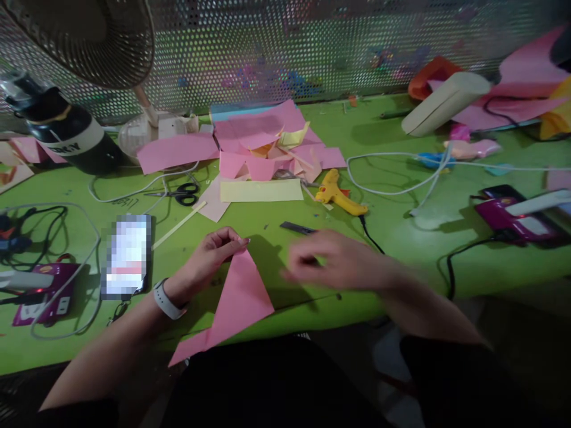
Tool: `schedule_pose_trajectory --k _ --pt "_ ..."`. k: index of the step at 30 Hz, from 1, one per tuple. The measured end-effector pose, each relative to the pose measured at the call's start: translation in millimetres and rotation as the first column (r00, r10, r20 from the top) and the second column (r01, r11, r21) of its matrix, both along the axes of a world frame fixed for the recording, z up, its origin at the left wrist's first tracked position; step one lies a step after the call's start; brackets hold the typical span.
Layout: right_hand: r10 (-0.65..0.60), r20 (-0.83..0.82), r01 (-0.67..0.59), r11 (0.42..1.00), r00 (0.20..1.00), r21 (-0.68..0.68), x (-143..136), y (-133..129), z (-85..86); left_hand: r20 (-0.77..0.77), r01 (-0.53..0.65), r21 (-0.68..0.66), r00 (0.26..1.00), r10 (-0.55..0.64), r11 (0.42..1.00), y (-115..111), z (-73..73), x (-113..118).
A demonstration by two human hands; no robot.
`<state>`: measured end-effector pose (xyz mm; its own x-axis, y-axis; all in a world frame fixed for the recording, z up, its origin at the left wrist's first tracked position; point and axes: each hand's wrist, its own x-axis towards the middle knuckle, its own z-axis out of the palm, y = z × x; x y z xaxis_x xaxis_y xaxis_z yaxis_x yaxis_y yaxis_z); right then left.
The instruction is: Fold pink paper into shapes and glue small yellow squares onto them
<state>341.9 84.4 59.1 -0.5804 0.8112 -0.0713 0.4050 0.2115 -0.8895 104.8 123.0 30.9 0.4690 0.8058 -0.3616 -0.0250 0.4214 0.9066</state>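
Observation:
My left hand (219, 249) pinches the top corner of a pink sheet of paper (243, 291). The sheet hangs down as a rough triangle, with a narrow strip trailing to the lower left near the table's front edge. To the right, my right hand (328, 261) is smeared by motion and apart from the paper; its fingers are curled, but whether they hold anything cannot be made out. Just behind it lies a dark, flat cutter-like piece (297, 227), partly covered by the hand. A yellow glue gun (339, 195) rests farther back with its black cord.
Pink and cream paper scraps (261, 163) are heaped at the back. Black scissors (181, 194) and a phone (127, 255) lie left. A fan (89, 41) and a dark bottle (71, 131) stand behind. Purple power strips (513, 214) and loose cables occupy both sides.

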Motion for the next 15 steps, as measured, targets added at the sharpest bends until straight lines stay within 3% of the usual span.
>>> schedule_pose_trajectory --k 3,8,12,15 --pt "-0.14 0.087 0.148 0.984 0.986 -0.098 -21 14 -15.5 0.03 -0.006 0.017 1.0 0.006 1.0 -1 -3.0 0" --pt "-0.082 -0.096 0.035 0.909 0.992 -0.415 -42 16 -32.7 0.029 0.04 -0.044 0.999 -0.038 0.998 -3 -6.0 0" --pt "-0.052 -0.204 -0.049 0.886 0.978 -0.462 -42 11 -32.6 0.02 0.058 -0.16 0.998 -0.056 0.985 -4 -5.4 1" --pt "-0.079 -0.205 -0.021 0.894 0.975 -0.448 -41 12 -32.4 0.02 0.037 -0.178 0.999 -0.034 0.983 -4 -6.3 1"
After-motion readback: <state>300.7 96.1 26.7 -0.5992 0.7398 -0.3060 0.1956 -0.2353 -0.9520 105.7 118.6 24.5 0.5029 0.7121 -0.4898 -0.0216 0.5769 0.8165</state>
